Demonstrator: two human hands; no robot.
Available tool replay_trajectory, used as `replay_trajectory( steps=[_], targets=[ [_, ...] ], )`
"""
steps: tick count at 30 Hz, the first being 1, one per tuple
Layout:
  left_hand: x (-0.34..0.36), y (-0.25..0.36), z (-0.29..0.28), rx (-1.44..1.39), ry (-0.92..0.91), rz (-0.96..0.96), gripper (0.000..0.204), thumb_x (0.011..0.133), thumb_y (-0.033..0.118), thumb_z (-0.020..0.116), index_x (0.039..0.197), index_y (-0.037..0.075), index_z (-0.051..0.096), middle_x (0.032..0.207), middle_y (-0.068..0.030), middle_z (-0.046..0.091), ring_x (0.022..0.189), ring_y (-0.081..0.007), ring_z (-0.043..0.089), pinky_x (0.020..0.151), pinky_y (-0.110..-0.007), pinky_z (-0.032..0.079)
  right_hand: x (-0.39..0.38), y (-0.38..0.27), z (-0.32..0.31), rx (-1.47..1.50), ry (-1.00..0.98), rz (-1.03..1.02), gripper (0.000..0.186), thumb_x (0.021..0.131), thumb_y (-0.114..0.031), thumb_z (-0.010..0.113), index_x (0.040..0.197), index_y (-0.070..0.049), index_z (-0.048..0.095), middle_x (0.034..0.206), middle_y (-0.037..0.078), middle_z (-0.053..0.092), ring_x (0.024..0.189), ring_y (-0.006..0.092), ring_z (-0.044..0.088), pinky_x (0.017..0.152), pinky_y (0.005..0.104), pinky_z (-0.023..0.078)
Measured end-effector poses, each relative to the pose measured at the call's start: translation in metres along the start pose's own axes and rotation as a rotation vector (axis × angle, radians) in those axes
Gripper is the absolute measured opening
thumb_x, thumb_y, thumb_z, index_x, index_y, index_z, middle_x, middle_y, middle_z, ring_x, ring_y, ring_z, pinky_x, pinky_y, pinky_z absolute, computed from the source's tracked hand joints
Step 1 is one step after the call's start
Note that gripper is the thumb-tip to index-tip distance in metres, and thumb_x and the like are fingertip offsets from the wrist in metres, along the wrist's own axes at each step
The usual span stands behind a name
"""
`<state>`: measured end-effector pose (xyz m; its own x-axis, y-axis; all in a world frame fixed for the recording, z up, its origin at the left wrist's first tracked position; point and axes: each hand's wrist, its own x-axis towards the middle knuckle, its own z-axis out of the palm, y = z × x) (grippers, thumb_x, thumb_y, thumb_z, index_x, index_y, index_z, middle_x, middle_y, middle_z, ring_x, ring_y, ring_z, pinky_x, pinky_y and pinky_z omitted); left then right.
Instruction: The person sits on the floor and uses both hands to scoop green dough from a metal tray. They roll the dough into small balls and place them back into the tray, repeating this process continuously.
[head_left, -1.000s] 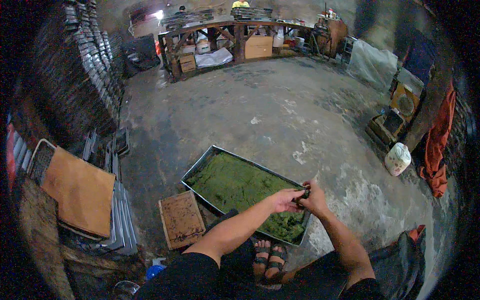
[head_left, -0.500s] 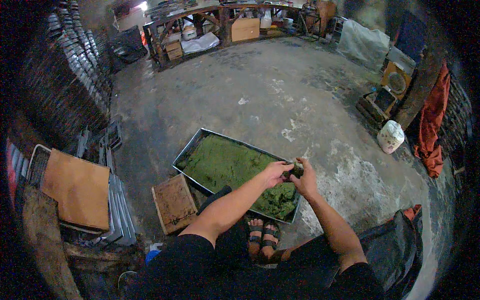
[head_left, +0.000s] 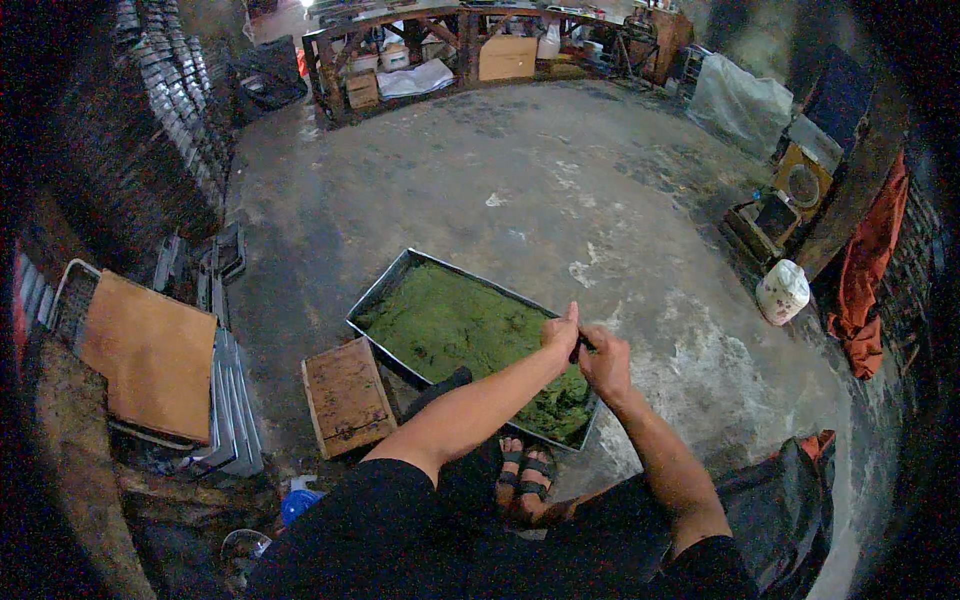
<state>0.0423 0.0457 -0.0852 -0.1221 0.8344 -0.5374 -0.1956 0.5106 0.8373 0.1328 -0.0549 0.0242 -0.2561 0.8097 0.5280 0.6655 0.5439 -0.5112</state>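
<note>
A long metal tray [head_left: 462, 270] on the floor in front of me is filled with a moist-looking green mass [head_left: 450, 315]. Its surface is smooth toward the far left and broken and clumpy at the near right end. Above that right end my two hands meet. My left hand [head_left: 562, 334] is closed with the thumb sticking up, and my right hand [head_left: 606, 364] presses against it with curled fingers. A dark green clump [head_left: 576, 350] shows as a sliver between them; the fingers hide most of it.
Beside the tray's left corner lies a wooden board [head_left: 348, 398]. Farther left, a tan panel [head_left: 148, 355] leans on metal trays. My sandalled feet [head_left: 524, 468] stand at the tray's near edge. A white container [head_left: 782, 292] sits at the right by a post; a workbench [head_left: 465, 45] lines the back.
My hands have closed more tightly around the clump, which showed more plainly between the fingertips before. The left thumb now points up. The whole view has shifted slightly.
</note>
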Motion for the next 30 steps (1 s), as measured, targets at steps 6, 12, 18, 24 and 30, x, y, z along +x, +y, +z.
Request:
replay_trajectory(
  steps=[6, 12, 18, 24, 30],
  targets=[
    [-0.057, 0.027, -0.019, -0.163, -0.346, -0.159, 0.051, 0.08, 0.058, 0.059, 0.076, 0.007, 0.055, 0.068, -0.0063, 0.054, 0.056, -0.0188, 0.051, 0.046, -0.037, 0.042, -0.005, 0.035, -0.012, 0.414, -0.04, 0.655, 0.025, 0.076, -0.009, 0.061, 0.099, -0.001, 0.063, 0.087, 0.012, 0.065, 0.074, 0.0223, 0.064, 0.066, 0.0348, 0.051],
    [-0.042, 0.046, -0.043, -0.226, -0.44, -0.156, 0.034, 0.078, 0.04, 0.07, 0.079, 0.01, 0.053, 0.066, -0.0044, 0.052, 0.054, -0.0159, 0.049, 0.044, -0.03, 0.039, -0.012, 0.08, -0.02, 1.174, 0.103, 1.24, 0.023, 0.085, -0.016, 0.059, 0.103, -0.002, 0.055, 0.087, 0.009, 0.06, 0.062, 0.0149, 0.055, 0.05, 0.0244, 0.045],
    [-0.045, 0.051, -0.049, -0.162, -0.485, -0.09, 0.02, 0.081, 0.025, 0.069, 0.088, 0.009, 0.059, 0.071, -0.0034, 0.054, 0.058, -0.0142, 0.049, 0.047, -0.028, 0.038, -0.008, 0.063, -0.019, 1.025, 0.038, 1.099, 0.031, 0.086, -0.034, 0.06, 0.089, -0.004, 0.057, 0.071, 0.002, 0.053, 0.056, 0.0118, 0.047, 0.044, 0.0251, 0.037],
    [-0.064, 0.065, -0.035, -0.003, -0.445, -0.179, 0.04, 0.077, 0.046, 0.069, 0.081, 0.008, 0.06, 0.069, -0.0028, 0.054, 0.055, -0.0147, 0.047, 0.048, -0.029, 0.037, -0.023, 0.086, -0.013, 0.246, 0.132, 0.966, 0.066, 0.089, -0.053, 0.045, 0.059, 0.004, 0.055, 0.052, 0.012, 0.05, 0.049, 0.0201, 0.048, 0.047, 0.0388, 0.037],
    [-0.068, 0.05, -0.03, 0.164, -0.584, -0.101, 0.038, 0.078, 0.045, 0.068, 0.092, 0.009, 0.065, 0.081, -0.0022, 0.06, 0.067, -0.0162, 0.053, 0.058, -0.035, 0.042, -0.025, 0.047, -0.015, 0.001, 0.005, 0.582, 0.043, 0.085, -0.036, 0.054, 0.07, 0.003, 0.06, 0.065, 0.023, 0.058, 0.063, 0.0351, 0.059, 0.061, 0.0437, 0.045]
  ],
)
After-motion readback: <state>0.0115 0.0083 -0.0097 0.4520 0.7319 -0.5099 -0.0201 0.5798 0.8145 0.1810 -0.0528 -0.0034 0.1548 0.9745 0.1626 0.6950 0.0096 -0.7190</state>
